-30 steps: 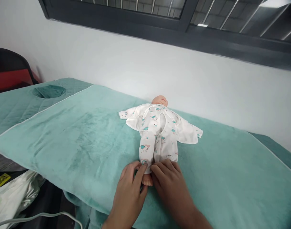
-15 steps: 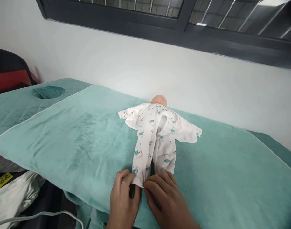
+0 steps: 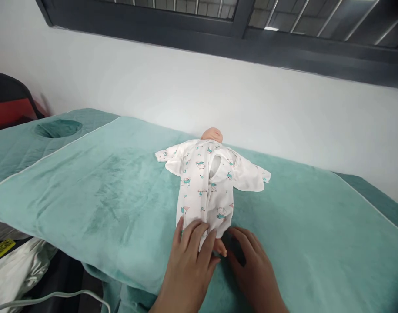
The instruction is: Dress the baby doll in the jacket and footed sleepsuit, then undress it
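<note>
A baby doll (image 3: 212,134) lies on its back, wearing a white long-sleeved romper (image 3: 194,184) printed with teal and orange cartoon figures. Both sleeves are stretched out sideways, and one bare foot (image 3: 220,247) pokes out of the right-hand trouser leg. My left hand (image 3: 190,263) rests with spread fingers over the lower end of the left-hand leg, covering its cuff. Beside the bare foot is my right hand (image 3: 255,267), its thumb and forefinger curved and apart, close to the other leg's hem. Whether its fingertips touch the cloth is hard to see.
A teal plush cover (image 3: 114,187) spreads over a padded bed with a round hole (image 3: 58,128) at the left. Behind runs a white wall (image 3: 185,87) below a barred window. A cable (image 3: 55,294) and plastic packaging (image 3: 19,269) are at the lower left.
My hands have left the left-hand cuff they both pinched. The left hand now lies flat over that leg; the right has shifted right beside the other leg, where a foot now shows.
</note>
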The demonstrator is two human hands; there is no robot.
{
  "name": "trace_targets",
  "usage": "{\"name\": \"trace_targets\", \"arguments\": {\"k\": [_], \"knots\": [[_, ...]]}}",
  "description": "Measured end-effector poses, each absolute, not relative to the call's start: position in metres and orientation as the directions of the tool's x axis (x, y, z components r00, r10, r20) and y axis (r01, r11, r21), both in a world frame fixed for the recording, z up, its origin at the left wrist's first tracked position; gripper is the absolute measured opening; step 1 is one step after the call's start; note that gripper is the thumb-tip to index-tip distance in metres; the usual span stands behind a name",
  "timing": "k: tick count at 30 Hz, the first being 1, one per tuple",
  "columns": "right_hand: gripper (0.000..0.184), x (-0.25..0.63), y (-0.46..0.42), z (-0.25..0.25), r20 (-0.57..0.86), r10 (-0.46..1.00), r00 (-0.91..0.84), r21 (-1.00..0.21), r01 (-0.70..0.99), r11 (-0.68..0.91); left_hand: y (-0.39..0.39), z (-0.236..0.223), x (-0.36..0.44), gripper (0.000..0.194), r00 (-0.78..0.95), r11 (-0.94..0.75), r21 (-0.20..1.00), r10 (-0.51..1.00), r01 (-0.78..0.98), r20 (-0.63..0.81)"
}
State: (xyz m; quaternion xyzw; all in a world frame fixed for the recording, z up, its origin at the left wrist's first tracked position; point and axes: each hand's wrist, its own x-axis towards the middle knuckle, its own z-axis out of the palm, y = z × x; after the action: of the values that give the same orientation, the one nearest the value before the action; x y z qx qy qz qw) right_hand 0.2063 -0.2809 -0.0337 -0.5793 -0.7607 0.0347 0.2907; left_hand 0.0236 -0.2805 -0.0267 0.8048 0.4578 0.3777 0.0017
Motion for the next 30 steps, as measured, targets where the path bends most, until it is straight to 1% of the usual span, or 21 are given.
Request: {"name": "trace_targets", "arguments": {"k": [4, 5, 10, 13, 15, 17, 20, 23, 27, 30], "knots": [[0.014, 0.198, -0.274, -0.031, 0.386, 0.912, -0.137, -0.441, 0.841, 0.313, -0.272, -0.022, 0.031, 0.031, 0.306, -0.56, 0.355, 0.767, 0.749, 0.565], [0.013, 0.197, -0.273, -0.031, 0.383, 0.914, -0.132, -0.454, 0.835, 0.31, -0.272, -0.021, 0.032, 0.03, 0.31, -0.564, 0.36, 0.767, 0.744, 0.561], [0.02, 0.197, -0.268, -0.029, 0.367, 0.927, -0.072, -0.492, 0.831, 0.259, -0.275, -0.02, 0.032, 0.028, 0.318, -0.578, 0.397, 0.771, 0.713, 0.551], [0.013, 0.199, -0.264, -0.027, 0.318, 0.946, -0.065, -0.528, 0.816, 0.234, -0.276, -0.02, 0.033, 0.029, 0.302, -0.573, 0.424, 0.778, 0.701, 0.551], [0.01, 0.2, -0.265, -0.023, 0.314, 0.944, -0.1, -0.561, 0.783, 0.269, -0.277, -0.019, 0.034, 0.032, 0.285, -0.567, 0.441, 0.782, 0.696, 0.555], [0.012, 0.202, -0.27, -0.017, 0.349, 0.923, -0.16, -0.58, 0.737, 0.347, -0.278, -0.018, 0.033, 0.032, 0.268, -0.564, 0.46, 0.784, 0.686, 0.56], [0.015, 0.205, -0.283, -0.008, 0.41, 0.868, -0.28, -0.552, 0.681, 0.48, -0.279, -0.018, 0.032, 0.027, 0.254, -0.572, 0.488, 0.781, 0.659, 0.571], [0.019, 0.209, -0.296, -0.001, 0.431, 0.827, -0.362, -0.513, 0.655, 0.554, -0.28, -0.021, 0.033, 0.02, 0.249, -0.59, 0.5, 0.768, 0.634, 0.59], [0.02, 0.214, -0.304, 0.003, 0.403, 0.81, -0.426, -0.475, 0.659, 0.583, -0.283, -0.027, 0.035, 0.011, 0.217, -0.619, 0.527, 0.743, 0.583, 0.633], [0.019, 0.218, -0.305, 0.003, 0.356, 0.814, -0.46, -0.444, 0.683, 0.58, -0.285, -0.029, 0.032, 0.015, 0.2, -0.641, 0.54, 0.725, 0.546, 0.659]]}}
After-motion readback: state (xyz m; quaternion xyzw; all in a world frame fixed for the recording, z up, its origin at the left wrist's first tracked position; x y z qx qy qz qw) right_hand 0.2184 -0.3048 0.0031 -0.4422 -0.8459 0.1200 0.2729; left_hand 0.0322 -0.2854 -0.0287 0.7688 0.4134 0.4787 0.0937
